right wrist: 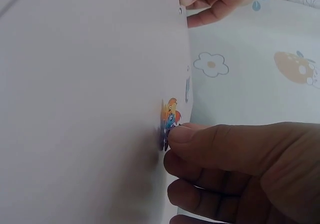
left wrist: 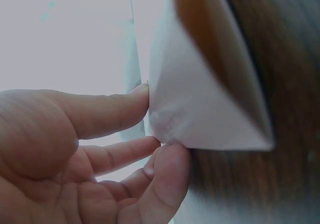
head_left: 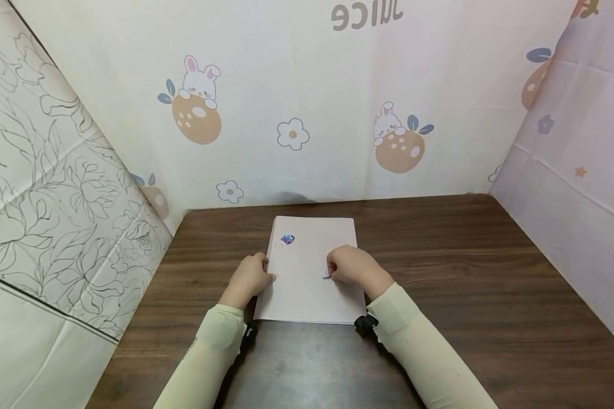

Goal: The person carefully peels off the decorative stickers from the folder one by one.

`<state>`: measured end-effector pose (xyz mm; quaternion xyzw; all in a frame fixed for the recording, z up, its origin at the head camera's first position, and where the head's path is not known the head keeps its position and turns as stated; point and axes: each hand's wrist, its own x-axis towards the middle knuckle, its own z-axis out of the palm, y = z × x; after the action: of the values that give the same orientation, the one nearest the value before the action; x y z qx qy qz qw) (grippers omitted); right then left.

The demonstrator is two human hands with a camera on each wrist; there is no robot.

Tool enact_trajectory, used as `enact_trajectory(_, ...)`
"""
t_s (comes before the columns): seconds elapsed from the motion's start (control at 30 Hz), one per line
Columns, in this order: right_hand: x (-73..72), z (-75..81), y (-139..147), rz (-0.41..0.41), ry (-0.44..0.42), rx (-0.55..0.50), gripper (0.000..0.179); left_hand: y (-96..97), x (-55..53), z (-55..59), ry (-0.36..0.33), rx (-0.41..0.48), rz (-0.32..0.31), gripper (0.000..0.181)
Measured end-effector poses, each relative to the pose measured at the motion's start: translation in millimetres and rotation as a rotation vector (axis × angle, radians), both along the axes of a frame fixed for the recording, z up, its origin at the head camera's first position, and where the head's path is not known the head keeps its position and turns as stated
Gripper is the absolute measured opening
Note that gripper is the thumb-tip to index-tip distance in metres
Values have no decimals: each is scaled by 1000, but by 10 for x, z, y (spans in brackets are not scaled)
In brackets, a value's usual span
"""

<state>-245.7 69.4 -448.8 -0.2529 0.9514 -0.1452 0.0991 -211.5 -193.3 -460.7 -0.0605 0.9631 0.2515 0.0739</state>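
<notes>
A flat white paper bag (head_left: 307, 301) lies on the table, with small eyelets near its left edge. My left hand (head_left: 248, 276) grips that edge, thumb on top; the left wrist view shows the folded side (left wrist: 200, 119) and brownish inside at its fingers. Over the right half of the bag, my right hand (head_left: 354, 265) pinches a small colourful cartoon sticker (right wrist: 171, 113) between thumb and forefinger. Its lower part is hidden by the thumb, and it stands right at the bag's surface. A blue and purple sticker (head_left: 287, 238) lies on the bag's upper left.
The dark wooden table (head_left: 465, 284) stretches out on both sides of the bag. Behind it hangs a pale curtain (head_left: 327, 165) with rabbits and flowers, and a floral sheet (head_left: 56, 187) closes off the left. Each wrist wears a black camera strap (head_left: 366, 325).
</notes>
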Motion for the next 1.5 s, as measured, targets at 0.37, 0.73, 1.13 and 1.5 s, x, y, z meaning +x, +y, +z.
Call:
enact_trajectory(0.37,-31,7,115,-33,-21,-24,25,12,16,28,-5,7,4,52)
enact_trajectory(0.73,-110,-9,199,-44,-23,4,24,-5,10,19,-6,12,8,52)
enact_trajectory(1.13,-157,-9,287,-73,-38,-1,23,-1,5,29,-2,15,4,52)
enact_trajectory(1.5,-184,8,366,-81,-40,-2,22,9,17,29,-1,14,5,51)
